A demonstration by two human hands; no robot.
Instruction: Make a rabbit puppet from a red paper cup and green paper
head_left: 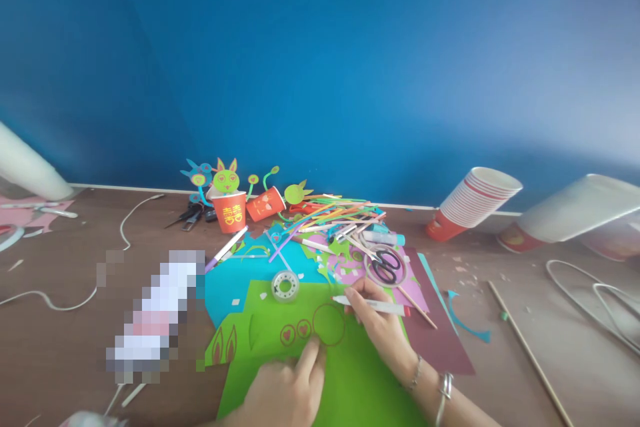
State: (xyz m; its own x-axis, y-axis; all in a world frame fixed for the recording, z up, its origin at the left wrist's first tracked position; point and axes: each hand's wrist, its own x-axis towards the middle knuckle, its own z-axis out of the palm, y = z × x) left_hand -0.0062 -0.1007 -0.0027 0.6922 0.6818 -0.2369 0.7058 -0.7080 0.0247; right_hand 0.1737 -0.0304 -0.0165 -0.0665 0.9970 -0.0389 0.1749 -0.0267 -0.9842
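Note:
Green paper (370,380) lies at the front centre, bearing a large drawn circle, two small circles with hearts and two ear shapes at its left. My left hand (290,387) rests on it with the index finger stretched to the large circle's lower edge; it holds nothing. My right hand (373,313) grips a white marker (383,305), its tip near the circle's upper right. A tape roll (285,286) sits at the paper's top edge. Black-handled scissors (385,263) lie inside a larger tape ring behind my right hand.
Decorated red cups (232,212) stand and lean at the back, beside a pile of coloured straws (340,213). Stacked paper cups (473,203) are at the back right. A wooden stick (530,353) and white cables (590,287) lie right; a blurred-out object (157,310) lies left.

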